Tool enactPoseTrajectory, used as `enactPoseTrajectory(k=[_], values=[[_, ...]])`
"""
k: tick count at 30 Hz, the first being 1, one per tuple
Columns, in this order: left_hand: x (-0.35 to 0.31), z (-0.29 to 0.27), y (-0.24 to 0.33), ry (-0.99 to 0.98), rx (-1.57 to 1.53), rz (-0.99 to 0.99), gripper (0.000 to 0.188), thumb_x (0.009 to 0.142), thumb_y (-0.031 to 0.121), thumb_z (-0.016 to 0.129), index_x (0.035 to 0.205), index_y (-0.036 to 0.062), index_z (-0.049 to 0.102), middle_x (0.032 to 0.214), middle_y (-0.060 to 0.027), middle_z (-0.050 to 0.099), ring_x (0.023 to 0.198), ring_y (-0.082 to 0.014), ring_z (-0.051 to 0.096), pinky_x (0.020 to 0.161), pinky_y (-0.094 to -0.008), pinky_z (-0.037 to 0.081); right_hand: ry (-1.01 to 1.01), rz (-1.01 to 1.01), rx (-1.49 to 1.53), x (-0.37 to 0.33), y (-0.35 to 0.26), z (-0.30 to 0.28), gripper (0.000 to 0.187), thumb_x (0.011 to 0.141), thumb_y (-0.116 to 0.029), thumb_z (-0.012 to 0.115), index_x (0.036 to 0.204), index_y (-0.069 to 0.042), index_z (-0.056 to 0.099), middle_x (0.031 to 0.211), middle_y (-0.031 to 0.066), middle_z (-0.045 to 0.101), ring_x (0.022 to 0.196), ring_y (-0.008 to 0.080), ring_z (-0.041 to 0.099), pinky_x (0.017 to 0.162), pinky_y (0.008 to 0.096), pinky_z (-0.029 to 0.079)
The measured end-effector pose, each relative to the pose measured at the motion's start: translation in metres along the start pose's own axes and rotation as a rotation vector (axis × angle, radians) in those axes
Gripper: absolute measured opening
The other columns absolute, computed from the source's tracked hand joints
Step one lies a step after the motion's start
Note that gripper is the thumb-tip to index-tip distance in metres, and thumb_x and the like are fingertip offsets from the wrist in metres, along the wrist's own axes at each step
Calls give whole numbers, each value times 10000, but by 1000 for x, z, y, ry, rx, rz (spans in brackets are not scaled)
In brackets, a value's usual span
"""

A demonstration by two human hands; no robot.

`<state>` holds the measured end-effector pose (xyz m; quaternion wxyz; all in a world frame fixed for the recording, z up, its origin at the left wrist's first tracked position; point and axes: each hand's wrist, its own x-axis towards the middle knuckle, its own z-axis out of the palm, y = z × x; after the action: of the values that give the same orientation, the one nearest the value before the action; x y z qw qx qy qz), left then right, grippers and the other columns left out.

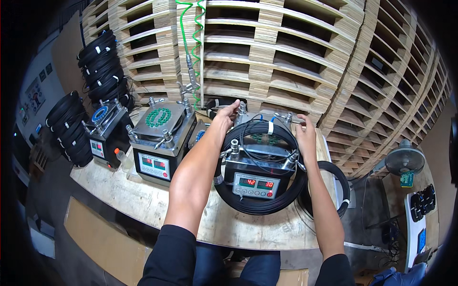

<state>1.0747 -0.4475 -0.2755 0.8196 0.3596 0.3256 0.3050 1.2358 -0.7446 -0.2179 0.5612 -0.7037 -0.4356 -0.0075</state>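
A large coil of black cable (260, 208) hangs around the front of a box-shaped metal machine with a lit red display (256, 185). Its upper part lies across the machine's top, and a white tag (271, 127) is on it. My left hand (226, 116) is at the far left clamp post (242, 107), fingers stretched out; whether they touch it I cannot tell. Beside the far right clamp (289, 117), my right hand (306, 136) has its fingers curved and apart, close to the coil's right side. Loose thin cable ends cross the machine's top plate.
Two similar machines, a larger one (153, 164) and a smaller one (98, 148), stand left on the wooden table (229, 229). A bottle with an orange cap (125, 159) is between them. Another coil (344, 186) lies right. Stacked pallets (296, 62) rise behind; a fan (404, 159) stands far right.
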Motion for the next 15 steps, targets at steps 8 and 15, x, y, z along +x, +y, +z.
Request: enactPoseTrajectory(k=[8, 15], values=[[-22, 24, -11, 110, -85, 68, 205, 939, 308, 704, 877, 118, 661, 769, -15, 689, 678, -149, 600, 621, -365, 477, 14, -77, 43, 5, 5, -8, 240, 904, -61, 563, 1116, -13, 665, 907, 134, 669, 775, 202, 632, 753, 314, 510], [-28, 16, -1, 278, 194, 342, 242, 921, 275, 745, 958, 40, 699, 818, -58, 720, 645, -149, 642, 560, -300, 484, 43, -90, 54, 1, -5, 7, 195, 901, -75, 578, 1054, -17, 684, 870, 121, 678, 731, 182, 627, 703, 311, 505]])
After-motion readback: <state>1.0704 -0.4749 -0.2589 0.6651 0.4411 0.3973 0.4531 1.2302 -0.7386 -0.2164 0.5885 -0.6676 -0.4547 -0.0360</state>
